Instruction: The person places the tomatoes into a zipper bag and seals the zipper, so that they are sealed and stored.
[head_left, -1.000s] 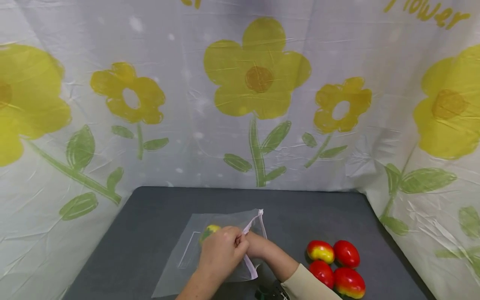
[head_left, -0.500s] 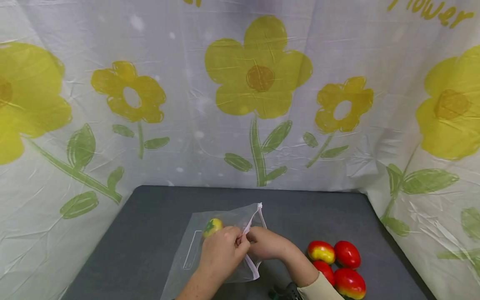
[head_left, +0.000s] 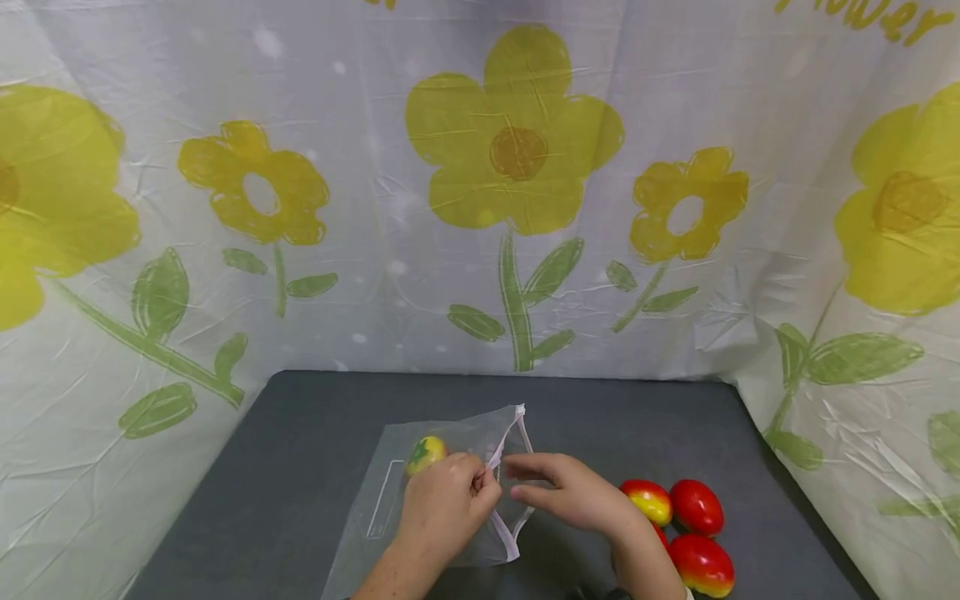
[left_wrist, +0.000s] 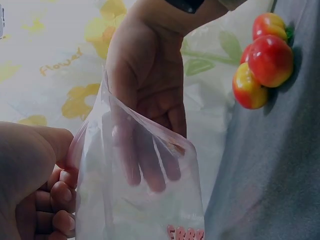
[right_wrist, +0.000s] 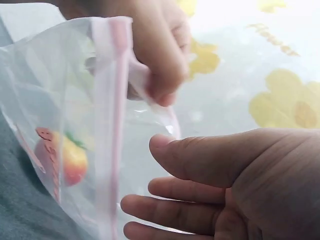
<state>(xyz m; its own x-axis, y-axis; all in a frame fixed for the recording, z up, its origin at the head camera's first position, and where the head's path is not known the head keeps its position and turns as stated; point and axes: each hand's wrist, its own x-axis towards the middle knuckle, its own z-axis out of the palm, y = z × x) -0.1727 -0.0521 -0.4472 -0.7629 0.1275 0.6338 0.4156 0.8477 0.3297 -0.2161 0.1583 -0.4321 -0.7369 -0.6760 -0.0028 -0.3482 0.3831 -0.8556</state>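
A clear plastic zipper bag (head_left: 386, 508) with a pink-edged mouth (right_wrist: 117, 100) lies across the middle of the dark table, its mouth gaping to the right. Inside is one red-and-yellow toy fruit (head_left: 426, 452) with green leaves, partly covered by my left hand in the head view. My left hand (head_left: 448, 504) pinches the rim of the bag's mouth between thumb and fingers. Just right of that opening is my right hand (head_left: 576, 493), fingers stretched and thumb apart, with nothing in its grasp. Its fingers show through the film in the left wrist view.
Several shiny red-and-yellow toy fruits (head_left: 697, 508) cluster on the table's right side, partly behind my right forearm. The dark tabletop (head_left: 300, 458) ends against a pale curtain (head_left: 360, 292) printed with yellow flowers.
My right hand has drawn back out of the bag to the right and its fingers have spread. The fruit stays inside. My left hand keeps its pinch on the rim.
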